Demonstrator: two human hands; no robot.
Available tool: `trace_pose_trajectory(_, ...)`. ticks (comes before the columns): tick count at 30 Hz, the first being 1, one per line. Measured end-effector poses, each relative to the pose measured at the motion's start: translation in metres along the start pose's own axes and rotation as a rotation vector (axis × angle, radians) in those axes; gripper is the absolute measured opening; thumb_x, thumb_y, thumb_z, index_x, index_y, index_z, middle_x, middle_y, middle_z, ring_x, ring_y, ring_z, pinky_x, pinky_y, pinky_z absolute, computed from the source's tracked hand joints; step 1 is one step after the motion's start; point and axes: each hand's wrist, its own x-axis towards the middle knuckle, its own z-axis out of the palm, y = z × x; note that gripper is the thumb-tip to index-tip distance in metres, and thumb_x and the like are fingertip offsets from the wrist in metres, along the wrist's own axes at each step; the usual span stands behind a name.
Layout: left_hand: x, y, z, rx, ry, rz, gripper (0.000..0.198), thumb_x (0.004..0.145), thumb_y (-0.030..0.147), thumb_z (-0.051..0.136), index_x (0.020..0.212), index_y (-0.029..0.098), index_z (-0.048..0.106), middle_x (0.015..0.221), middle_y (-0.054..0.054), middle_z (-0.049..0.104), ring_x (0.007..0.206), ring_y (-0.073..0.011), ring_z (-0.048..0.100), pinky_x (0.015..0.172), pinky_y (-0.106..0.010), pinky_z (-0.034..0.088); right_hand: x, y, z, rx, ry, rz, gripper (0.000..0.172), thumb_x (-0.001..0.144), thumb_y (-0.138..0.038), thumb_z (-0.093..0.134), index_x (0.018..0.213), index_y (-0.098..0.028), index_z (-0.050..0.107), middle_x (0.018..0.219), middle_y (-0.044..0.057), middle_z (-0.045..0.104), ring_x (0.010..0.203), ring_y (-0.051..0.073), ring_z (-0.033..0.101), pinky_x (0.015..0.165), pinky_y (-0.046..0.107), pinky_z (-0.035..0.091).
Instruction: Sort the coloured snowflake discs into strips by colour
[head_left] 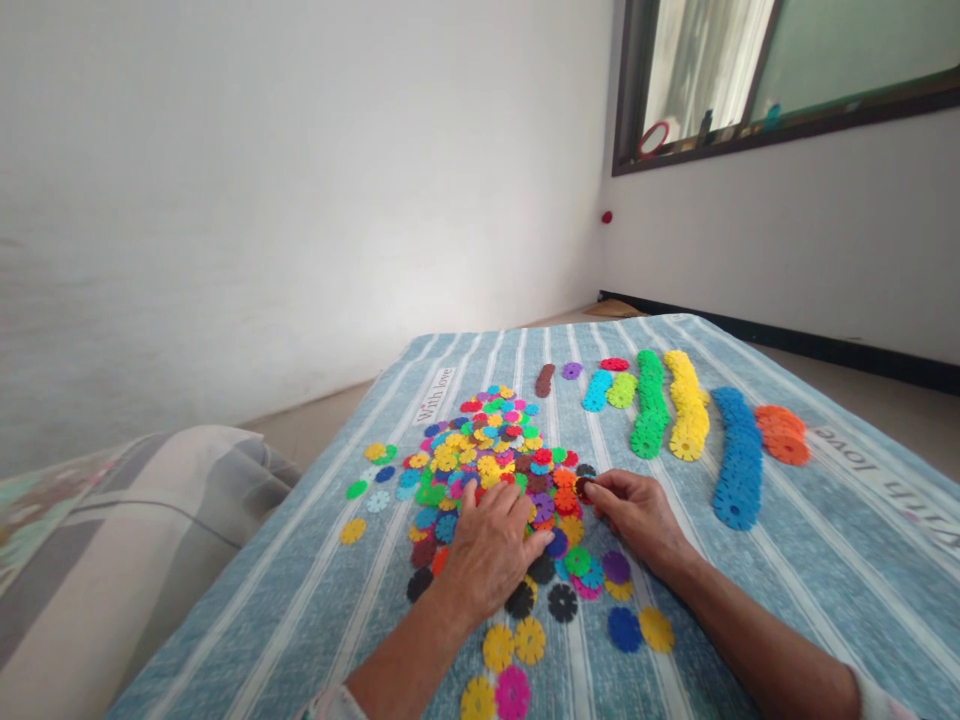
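A heap of colourful notched plastic discs (450, 455) is spread over the middle of the striped cloth. My left hand (491, 545) lies on the near part of this heap, fingers spread, the tips touching discs; whether one is under them is hidden. At the heap's right edge, my right hand (637, 515) pinches a dark brown disc (583, 488) between thumb and forefinger. A black disc (586, 470) lies just beyond it. Loose discs lie nearer to me, among them a black disc (562, 603), a dark blue disc (625, 630) and a pink disc (513, 692).
Overlapping single-colour rows stand to the right: green discs (649, 405), yellow discs (685, 400), blue discs (738, 460) and orange discs (784, 435). Smaller groups include brown discs (545, 380) and light blue discs (598, 390). Grey-striped bedding (165, 530) is at the left.
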Motion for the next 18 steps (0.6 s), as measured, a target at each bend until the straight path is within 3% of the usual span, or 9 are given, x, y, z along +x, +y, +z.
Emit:
trace_pose_trajectory(6,0.0018,-0.0001,-0.0008,0.046,0.022,-0.04,0.022,0.085,0.039,0.057,0.082,0.018,0.062,0.083,-0.004,0.064,0.089,-0.0229,0.058,0.1,-0.053,0.029,0.0007,0.0028,0.0006,0.003,-0.016,-0.008,0.033,0.075,-0.046,0.058,0.065,-0.015,0.062,0.05,-0.004,0.048,0.044,0.008,0.037,0.042,0.022,0.026)
trace_pose_trajectory(13,0.0033,-0.0027,0.0018,0.009,0.101,-0.031,0.015,0.087,0.025,0.052,0.078,0.017,0.062,0.082,-0.005,0.062,0.085,-0.0217,0.057,0.093,-0.048,0.036,0.0011,0.0051,0.0008,0.009,-0.019,-0.013,0.032,0.075,-0.046,0.058,0.068,-0.015,0.063,0.051,-0.004,0.047,0.044,0.007,0.035,0.042,0.022,0.025)
trace_pose_trajectory(18,0.0047,-0.003,0.0022,-0.086,0.165,0.031,0.016,0.086,0.018,0.048,0.076,0.016,0.06,0.078,-0.005,0.061,0.08,-0.0207,0.055,0.079,-0.039,0.043,0.002,0.0061,0.001,0.011,-0.024,-0.02,0.028,0.075,-0.042,0.058,0.069,-0.015,0.063,0.051,-0.004,0.047,0.044,0.007,0.035,0.041,0.022,0.025)
